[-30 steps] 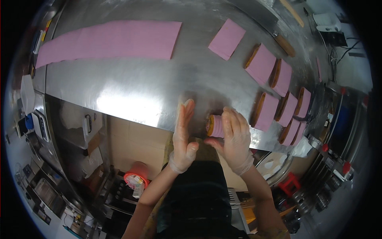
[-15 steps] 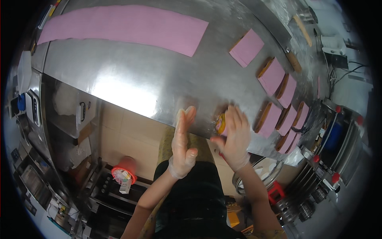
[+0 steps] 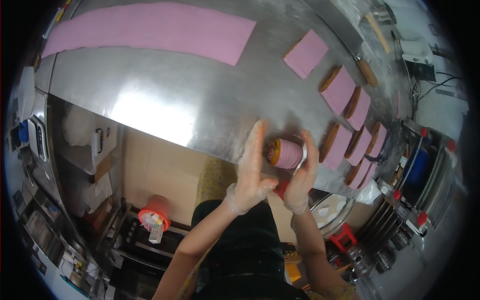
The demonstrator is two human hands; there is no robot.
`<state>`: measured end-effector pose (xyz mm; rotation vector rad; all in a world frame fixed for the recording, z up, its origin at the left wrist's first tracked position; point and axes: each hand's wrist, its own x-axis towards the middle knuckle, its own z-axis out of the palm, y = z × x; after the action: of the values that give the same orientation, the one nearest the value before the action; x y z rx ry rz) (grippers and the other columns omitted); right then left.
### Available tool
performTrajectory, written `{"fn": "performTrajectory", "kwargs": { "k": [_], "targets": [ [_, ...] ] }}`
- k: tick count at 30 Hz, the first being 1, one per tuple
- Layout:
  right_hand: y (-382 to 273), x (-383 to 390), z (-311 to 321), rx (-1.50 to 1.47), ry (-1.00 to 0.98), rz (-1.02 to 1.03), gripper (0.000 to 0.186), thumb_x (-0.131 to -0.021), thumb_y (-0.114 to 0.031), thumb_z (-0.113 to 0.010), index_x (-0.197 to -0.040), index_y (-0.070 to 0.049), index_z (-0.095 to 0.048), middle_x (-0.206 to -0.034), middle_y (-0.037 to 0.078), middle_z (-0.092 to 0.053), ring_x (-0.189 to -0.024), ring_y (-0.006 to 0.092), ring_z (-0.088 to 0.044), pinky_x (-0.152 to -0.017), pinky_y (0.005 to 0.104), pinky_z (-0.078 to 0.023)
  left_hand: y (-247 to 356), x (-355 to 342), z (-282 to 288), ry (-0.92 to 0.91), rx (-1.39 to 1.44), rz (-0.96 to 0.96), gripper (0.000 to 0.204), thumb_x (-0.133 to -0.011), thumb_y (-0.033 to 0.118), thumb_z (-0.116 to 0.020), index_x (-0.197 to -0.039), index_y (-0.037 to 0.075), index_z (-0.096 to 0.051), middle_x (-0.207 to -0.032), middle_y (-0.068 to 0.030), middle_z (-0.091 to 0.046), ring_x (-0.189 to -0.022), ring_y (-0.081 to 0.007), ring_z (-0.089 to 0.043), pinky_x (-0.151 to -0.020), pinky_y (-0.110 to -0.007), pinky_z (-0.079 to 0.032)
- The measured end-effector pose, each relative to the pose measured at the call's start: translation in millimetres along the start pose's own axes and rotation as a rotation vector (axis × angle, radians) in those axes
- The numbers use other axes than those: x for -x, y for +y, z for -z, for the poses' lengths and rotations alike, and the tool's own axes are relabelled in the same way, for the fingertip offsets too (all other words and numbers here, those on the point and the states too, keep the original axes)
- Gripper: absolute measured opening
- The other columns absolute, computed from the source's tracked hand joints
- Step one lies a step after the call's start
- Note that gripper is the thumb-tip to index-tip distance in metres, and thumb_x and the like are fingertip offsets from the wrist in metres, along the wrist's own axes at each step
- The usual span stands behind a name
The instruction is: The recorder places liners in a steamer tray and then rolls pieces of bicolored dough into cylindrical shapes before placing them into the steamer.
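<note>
My left hand (image 3: 252, 170) and my right hand (image 3: 304, 170) wear clear gloves, both open, fingers stretched out and palms facing inward. Between them, near the front edge of the steel table (image 3: 150, 85), lies a short roll (image 3: 286, 153) with pink, ridged wrapping and a golden-brown end. My right fingers are close along its right side; whether they touch it I cannot tell. My left fingers are just left of it. Right of my hands lie several folded pink pieces with brown edges (image 3: 338, 145). A long pink sheet (image 3: 150, 30) lies across the back left.
A wide blade with a wooden handle (image 3: 366, 70) lies at the back right. A machine with red knobs (image 3: 417, 175) stands at the right. Below the table are a red bucket (image 3: 154, 210) with litter, a red stool (image 3: 342, 237) and, at left, shelves with plastic tubs (image 3: 85, 130).
My left hand has moved right, closer to the roll. My right hand has turned from lying over the roll to upright beside it, leaving more of the roll showing.
</note>
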<state>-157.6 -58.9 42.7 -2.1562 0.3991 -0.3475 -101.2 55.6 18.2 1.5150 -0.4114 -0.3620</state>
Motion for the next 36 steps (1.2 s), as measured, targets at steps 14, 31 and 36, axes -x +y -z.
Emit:
{"fn": "performTrajectory", "kwargs": {
  "k": [14,31,36],
  "targets": [
    [-0.9,3.3,3.1,-0.452,0.175,-0.271,0.074,-0.098,-0.05,-0.049,-0.147,0.004,-0.035,-0.149,0.019,-0.042,-0.139,0.0309,-0.038,-0.116,0.0429,-0.028,-0.6,-12.3,-27.2,-0.072,0.059,0.001,0.094,-0.097,0.069,-0.029,-0.156,-0.003,-0.011,-0.151,-0.0279,-0.037,-0.143,-0.0394,-0.033,-0.117,-0.047,-0.022],
    [-8.4,-47.1,13.0,0.789,-0.416,0.346,0.103,-0.049,-0.051,-0.082,-0.133,-0.003,-0.048,-0.112,0.005,-0.056,-0.103,0.023,-0.054,-0.09,0.0387,-0.045,7.5,2.2,17.7,0.143,0.219,0.118,0.091,-0.096,0.07,-0.031,-0.158,0.005,-0.013,-0.154,-0.022,-0.033,-0.144,-0.0327,-0.033,-0.119,-0.048,-0.02],
    [-21.6,-58.9,15.5,0.818,-0.429,0.281,0.104,-0.049,-0.058,-0.078,-0.133,-0.004,-0.048,-0.115,0.007,-0.055,-0.106,0.0261,-0.054,-0.091,0.0408,-0.043,11.2,8.2,23.4,0.156,0.265,0.163,0.095,-0.095,0.072,-0.032,-0.158,0.005,-0.012,-0.152,-0.0216,-0.037,-0.141,-0.0328,-0.037,-0.118,-0.049,-0.023]
  ]
}}
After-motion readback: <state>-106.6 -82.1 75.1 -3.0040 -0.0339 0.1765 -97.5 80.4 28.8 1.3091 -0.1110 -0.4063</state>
